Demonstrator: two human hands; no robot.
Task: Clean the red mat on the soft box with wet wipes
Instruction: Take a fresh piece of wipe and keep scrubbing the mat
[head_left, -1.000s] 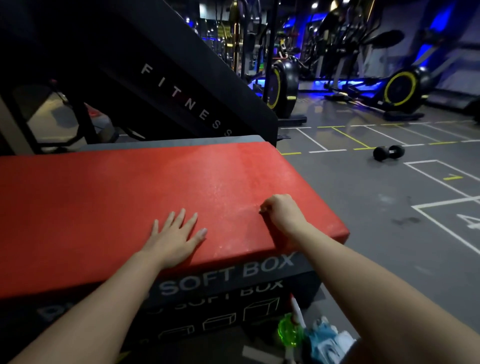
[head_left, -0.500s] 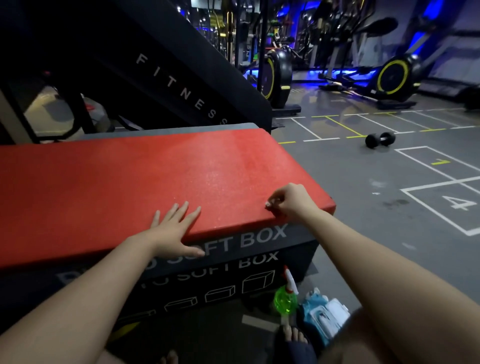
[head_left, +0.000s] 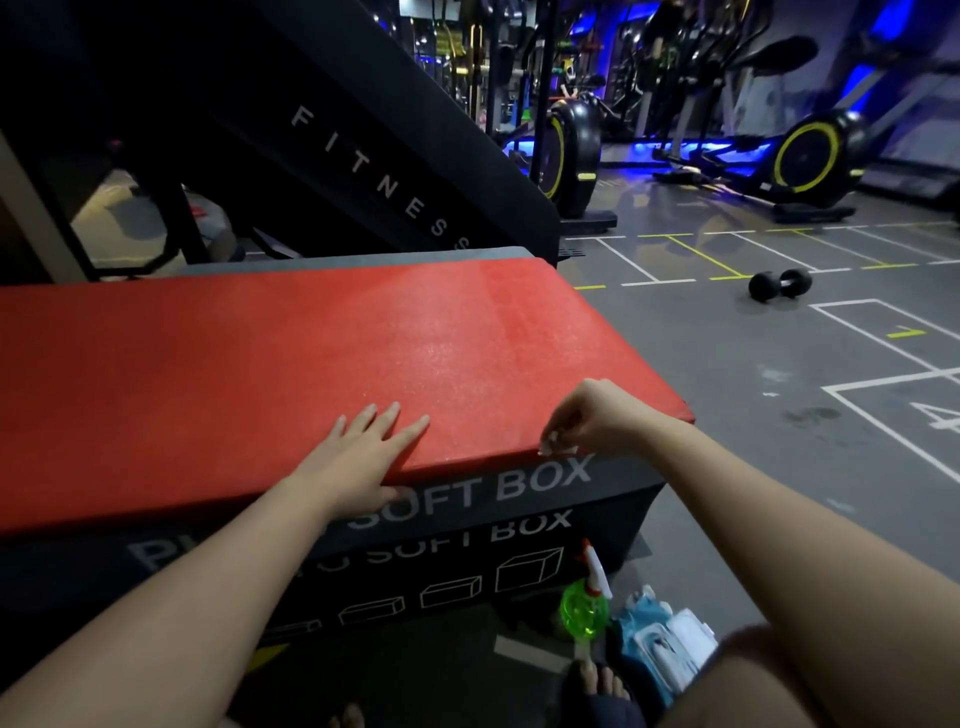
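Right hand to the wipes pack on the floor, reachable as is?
Probably yes. The wipes pack lies on the floor beside the spray bottle, below the right hand; nothing blocks the way down, though that hand pinches a white wipe.

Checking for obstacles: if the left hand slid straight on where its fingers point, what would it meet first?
Probably nothing: ahead of the left hand lies only bare mat, up to its far right corner.

"SOFT BOX" is printed twice on the soft box (head_left: 623, 501); "FITNESS" on the black panel (head_left: 441, 171).
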